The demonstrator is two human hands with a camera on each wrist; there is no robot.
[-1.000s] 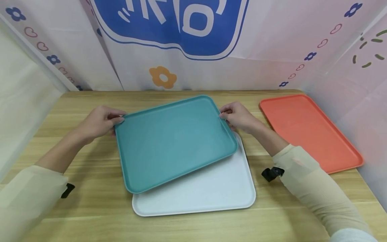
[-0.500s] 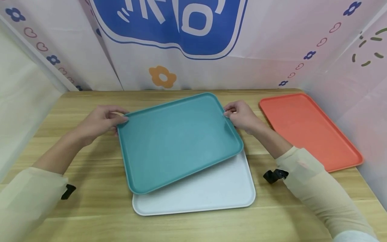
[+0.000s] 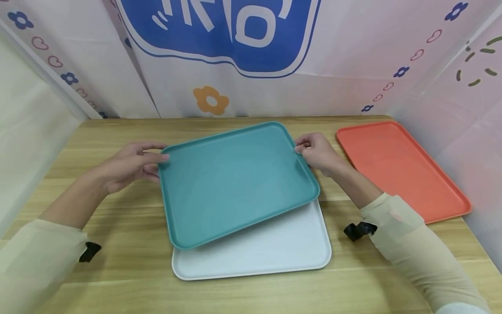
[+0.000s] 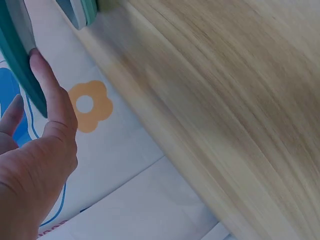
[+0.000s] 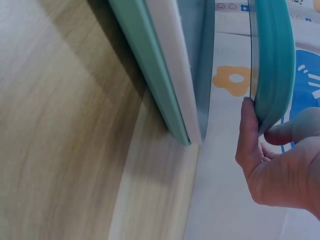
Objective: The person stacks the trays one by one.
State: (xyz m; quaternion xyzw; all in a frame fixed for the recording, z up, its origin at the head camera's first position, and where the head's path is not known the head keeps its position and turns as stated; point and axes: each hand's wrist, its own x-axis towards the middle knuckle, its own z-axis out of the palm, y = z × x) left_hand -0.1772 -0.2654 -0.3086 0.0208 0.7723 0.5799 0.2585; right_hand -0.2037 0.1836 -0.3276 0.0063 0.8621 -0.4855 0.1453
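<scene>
The teal tray (image 3: 239, 183) is held above the white tray (image 3: 270, 246) on the wooden table (image 3: 129, 279), with its long axis running from left to right and slanted, so that the right end is turned farther from the wearer. Its near left corner is pointed toward the wearer. At the left short side, the rim is lightly pinched by the left hand (image 3: 131, 163), its thumb laid over the edge and its fingers loosely spread. At the opposite short side, the rim is pinched more closely by the right hand (image 3: 319, 155), with a finger set against the underside. The white strokes on the blue emblem (image 3: 184, 41) of the backdrop are cut off above and cannot be read. Much of the white tray is covered by the teal one, and beneath it a pale green edge (image 5: 156, 75) is shown only in part by the wrist views. The orange-red tray (image 3: 404, 170) is partly hidden by the right sleeve (image 3: 415, 248). In both wrist views the teal tray is cut off.
</scene>
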